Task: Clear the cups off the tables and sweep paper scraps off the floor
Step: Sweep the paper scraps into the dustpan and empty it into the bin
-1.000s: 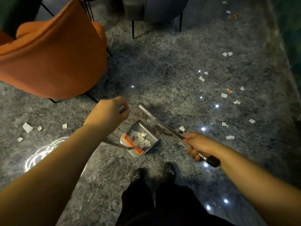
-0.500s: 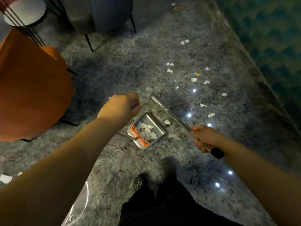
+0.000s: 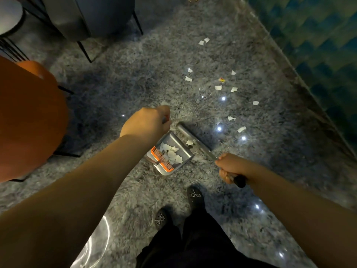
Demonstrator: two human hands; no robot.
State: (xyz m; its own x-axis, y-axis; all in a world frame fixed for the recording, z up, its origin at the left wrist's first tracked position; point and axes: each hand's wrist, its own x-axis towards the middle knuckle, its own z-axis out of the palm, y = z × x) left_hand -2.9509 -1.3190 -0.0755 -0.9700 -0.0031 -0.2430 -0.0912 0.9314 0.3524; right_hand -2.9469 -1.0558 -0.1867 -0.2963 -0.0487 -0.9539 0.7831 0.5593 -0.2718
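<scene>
A grey dustpan (image 3: 182,158) with an orange comb sits on the glossy grey floor in front of my feet, holding several white paper scraps (image 3: 172,153). My left hand (image 3: 147,124) grips the top of the dustpan's upright handle, just above the pan. My right hand (image 3: 230,167) grips the broom handle (image 3: 195,141), a metal pole with a black end cap; its far end lies beside the pan's right edge. One scrap (image 3: 189,142) lies between the pole and the pan. More loose scraps (image 3: 218,87) dot the floor ahead to the right.
An orange chair (image 3: 29,120) stands close on the left. A grey chair (image 3: 100,16) with thin black legs stands at the back, a small round white table (image 3: 8,16) at the top left. A teal patterned wall (image 3: 318,45) borders the right side. My feet (image 3: 195,196) are just behind the pan.
The view has swung right and forward: the orange chair slid left and the wall came into view. Dustpan and broom moved with me toward the scraps on the right; both grips are unchanged.
</scene>
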